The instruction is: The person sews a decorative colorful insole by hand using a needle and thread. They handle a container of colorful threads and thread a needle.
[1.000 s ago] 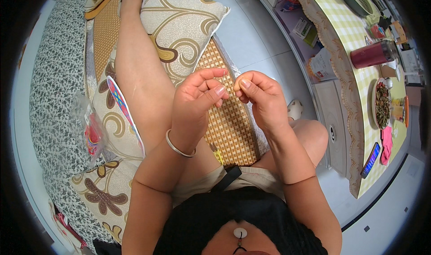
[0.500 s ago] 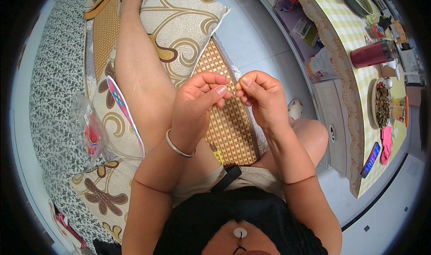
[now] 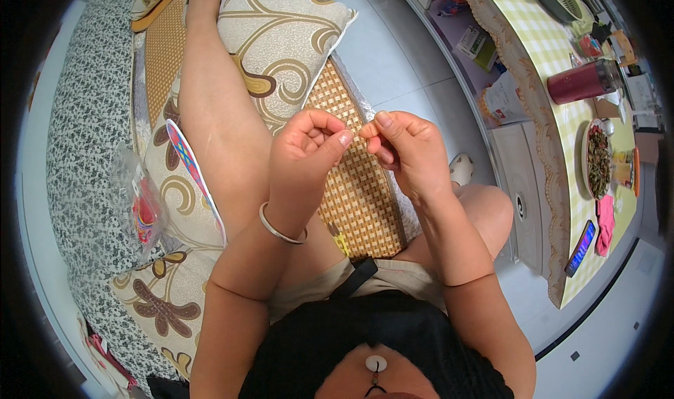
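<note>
Over the woven mat [image 3: 365,213], my left hand [image 3: 303,150] and my right hand [image 3: 408,150] are raised with their fingertips close together. A thumb-and-finger pinch closes each hand. Whatever lies between the fingertips is too small to make out. A pale bangle [image 3: 281,234] circles my left wrist. Beside my outstretched leg [image 3: 225,118] rests a flat insole-shaped piece [image 3: 188,162] with a blue and pink pattern and a white edge. Left of it is a clear plastic bag [image 3: 144,213] holding bright red and multicoloured strands. A small yellow-handled tool [image 3: 341,242] lies near my lap.
Patterned cushions [image 3: 295,37] lie ahead and at the left on the seat. To the right, a table with a checked cloth [image 3: 562,153] carries a dark red flask [image 3: 583,83], a plate of food [image 3: 597,160], a pink cloth [image 3: 604,227] and a phone [image 3: 580,249].
The pinched fingertips have shifted slightly, with the left fingers curling in more and the right thumb and finger drawing a little up and left. Both arms stay nearly in place.
</note>
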Available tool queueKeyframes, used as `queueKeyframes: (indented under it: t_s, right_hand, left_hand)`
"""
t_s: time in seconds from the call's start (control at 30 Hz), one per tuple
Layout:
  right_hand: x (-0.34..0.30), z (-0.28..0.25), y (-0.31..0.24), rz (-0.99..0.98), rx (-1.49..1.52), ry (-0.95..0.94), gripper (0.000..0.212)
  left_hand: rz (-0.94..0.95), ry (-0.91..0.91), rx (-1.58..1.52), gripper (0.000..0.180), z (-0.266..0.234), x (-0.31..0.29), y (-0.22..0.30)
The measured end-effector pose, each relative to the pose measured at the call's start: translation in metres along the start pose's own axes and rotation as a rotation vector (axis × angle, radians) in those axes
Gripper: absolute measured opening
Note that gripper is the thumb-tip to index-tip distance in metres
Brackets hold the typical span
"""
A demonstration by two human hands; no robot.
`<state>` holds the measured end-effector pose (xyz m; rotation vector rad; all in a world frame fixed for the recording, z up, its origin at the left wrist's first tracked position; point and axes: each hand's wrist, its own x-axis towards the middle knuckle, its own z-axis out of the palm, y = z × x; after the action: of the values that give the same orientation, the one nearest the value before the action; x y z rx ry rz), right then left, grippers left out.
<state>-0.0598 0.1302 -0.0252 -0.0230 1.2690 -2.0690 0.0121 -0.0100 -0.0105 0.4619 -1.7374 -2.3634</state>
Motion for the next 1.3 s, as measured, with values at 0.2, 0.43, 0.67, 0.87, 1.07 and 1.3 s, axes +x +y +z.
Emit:
queueKeyframes:
  t_s: [0.2,0.43,0.67,0.87,1.07,1.3]
  right_hand:
    - [0.000,-0.002,0.000,0.016,0.022,-0.033,0.026]
    - [0.000,-0.003,0.002,-0.008,0.009,-0.063,0.025]
    - [-0.003,-0.004,-0.005,-0.029,-0.097,-0.130,0.014]
    - [-0.003,-0.004,-0.003,-0.047,-0.109,-0.121,0.008]
    - [-0.001,-0.005,-0.002,-0.071,-0.029,-0.046,0.007]
    - [-0.001,-0.007,-0.001,-0.116,-0.120,-0.023,0.004]
  left_hand:
    - [0.235,-0.003,0.389,0.020,0.008,-0.002,0.008]
    - [0.458,0.020,0.601,0.014,0.016,-0.004,0.008]
    - [0.321,-0.002,0.541,0.008,0.006,-0.003,0.005]
    - [0.055,0.048,0.102,0.010,0.007,-0.003,0.006]
    - [-0.023,0.034,0.004,0.013,0.002,-0.003,0.005]
    - [-0.071,-0.007,0.009,0.013,0.004,-0.005,0.009]
